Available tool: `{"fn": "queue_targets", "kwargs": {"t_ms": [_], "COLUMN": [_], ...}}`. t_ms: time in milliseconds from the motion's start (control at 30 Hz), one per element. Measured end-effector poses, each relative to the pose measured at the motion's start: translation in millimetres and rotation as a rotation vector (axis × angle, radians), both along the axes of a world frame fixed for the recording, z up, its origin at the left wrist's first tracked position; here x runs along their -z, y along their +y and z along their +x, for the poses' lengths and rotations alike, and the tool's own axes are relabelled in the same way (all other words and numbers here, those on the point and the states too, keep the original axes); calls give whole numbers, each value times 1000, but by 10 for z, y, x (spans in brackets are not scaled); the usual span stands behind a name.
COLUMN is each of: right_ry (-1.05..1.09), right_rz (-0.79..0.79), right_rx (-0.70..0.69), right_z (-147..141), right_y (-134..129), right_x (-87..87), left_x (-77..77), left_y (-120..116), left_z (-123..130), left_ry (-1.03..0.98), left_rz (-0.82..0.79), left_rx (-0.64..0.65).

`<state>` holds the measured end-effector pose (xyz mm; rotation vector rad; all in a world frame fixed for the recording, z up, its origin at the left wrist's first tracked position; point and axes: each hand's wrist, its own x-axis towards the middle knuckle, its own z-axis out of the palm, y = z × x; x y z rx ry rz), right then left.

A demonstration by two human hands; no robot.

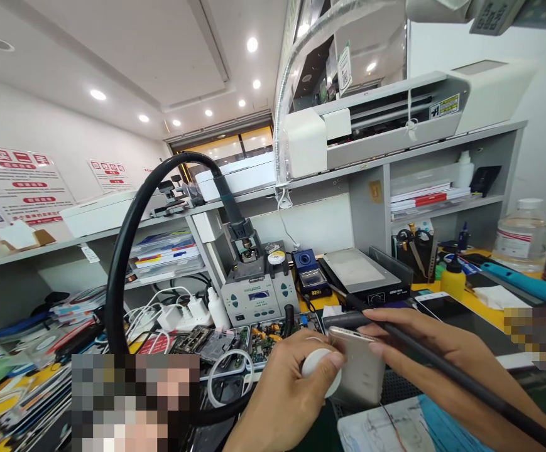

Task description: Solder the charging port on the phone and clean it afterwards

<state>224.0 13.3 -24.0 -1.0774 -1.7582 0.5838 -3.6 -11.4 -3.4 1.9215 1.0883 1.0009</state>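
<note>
Pinches a white round disc [320, 370] in the left hand [291, 384], a long black rod [435, 359] in the right hand [423, 348]; steadies between both a flat, gold-coloured metal phone [362, 373], near-upright lengthwise.

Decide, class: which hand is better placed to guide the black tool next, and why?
Probably the right hand: its fingers are around the black tool, near the phone. The left hand looks occupied, its thumb on the white disc.

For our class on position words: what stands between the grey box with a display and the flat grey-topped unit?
In the head view, a blue stand is between the grey box and the flat grey-topped unit.
</note>
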Motion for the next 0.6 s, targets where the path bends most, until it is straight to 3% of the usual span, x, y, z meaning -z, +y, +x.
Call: {"fn": "queue_targets", "kwargs": {"t_ms": [167,333,600], "right_ry": [30,-16,-52], "right_rz": [-7,122,290], "right_rx": [13,53,71], "right_z": [-32,-72,-138], "right_y": [9,0,-67], "right_x": [38,87,129], "left_x": [9,8,193], "left_y": [-2,-111,-328], "left_z": [-67,-158,-191], "left_ry": [-58,-105,-186], "left_rz": [-181,-232,-361], "left_rx": [10,-111,-249]}}
